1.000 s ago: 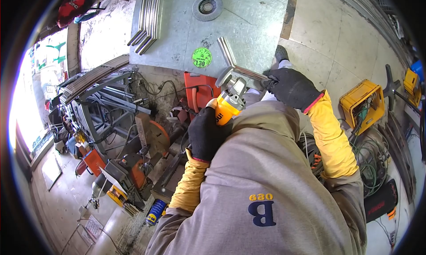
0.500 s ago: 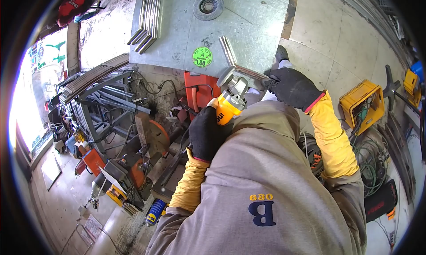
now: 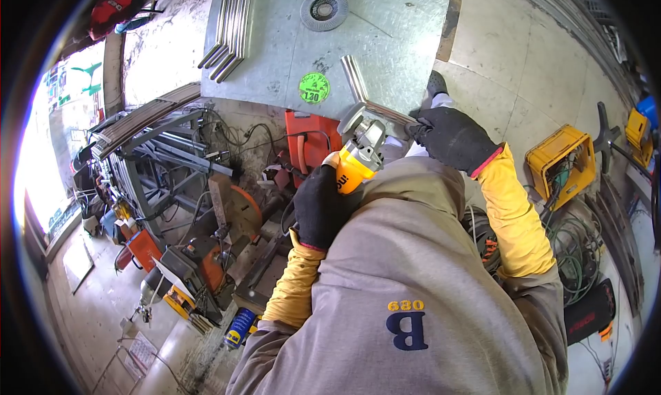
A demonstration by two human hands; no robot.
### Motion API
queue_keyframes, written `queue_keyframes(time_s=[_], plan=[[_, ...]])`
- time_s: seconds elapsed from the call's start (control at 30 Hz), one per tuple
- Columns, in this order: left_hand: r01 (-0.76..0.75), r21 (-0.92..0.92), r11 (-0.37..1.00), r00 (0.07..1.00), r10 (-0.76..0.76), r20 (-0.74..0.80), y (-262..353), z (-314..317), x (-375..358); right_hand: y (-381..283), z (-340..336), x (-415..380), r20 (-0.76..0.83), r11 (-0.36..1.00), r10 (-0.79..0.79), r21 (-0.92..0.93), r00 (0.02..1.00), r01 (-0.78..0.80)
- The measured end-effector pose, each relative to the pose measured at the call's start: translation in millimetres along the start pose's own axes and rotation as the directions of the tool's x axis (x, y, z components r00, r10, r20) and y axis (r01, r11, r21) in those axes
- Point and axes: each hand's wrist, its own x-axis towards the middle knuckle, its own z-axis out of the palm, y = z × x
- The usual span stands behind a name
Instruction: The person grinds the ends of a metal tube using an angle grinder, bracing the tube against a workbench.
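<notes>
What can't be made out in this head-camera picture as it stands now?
All in the head view:
- Rear of the angle grinder: covered by the gloved left hand.
- End of the angled metal piece at the gloved right hand: covered by that glove.
- Whether the grinder's disc touches that piece: they overlap from this angle.
- Far ends of the stacked metal tubes: cut off by the top edge.
- Green sticker's smaller lettering: too small.

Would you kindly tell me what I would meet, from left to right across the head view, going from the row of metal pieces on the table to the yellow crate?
Row of metal pieces, round green sticker, angle grinder, gloved right hand, yellow crate.
</notes>
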Motion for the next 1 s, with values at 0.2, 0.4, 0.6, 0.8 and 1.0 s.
queue_keyframes(time_s=[0.2,0.4,0.6,0.8,1.0], plan=[[0.036,0.001,0.999,0.999,-0.036,0.006,1,2,0,2,4,-2,-0.031,1.0,0.003,-0.021,1.0,-0.004],[0.047,-0.015,0.999,0.999,-0.047,0.004,1,2,-1,-10,0,-7,-0.042,0.999,0.027,-0.024,0.999,-0.028],[0.061,-0.016,0.998,0.997,-0.061,-0.035,0,3,-5,-9,-11,-1,0.064,0.992,0.109,0.062,0.992,-0.113],[0.076,-0.018,0.997,0.997,-0.076,0.002,1,0,-4,2,-6,2,0.078,0.993,0.055,0.099,0.995,-0.062],[0.053,0.0,0.999,0.999,-0.053,-0.003,0,1,-2,0,-6,2,0.01,1.0,0.005,-0.009,1.0,-0.005]])
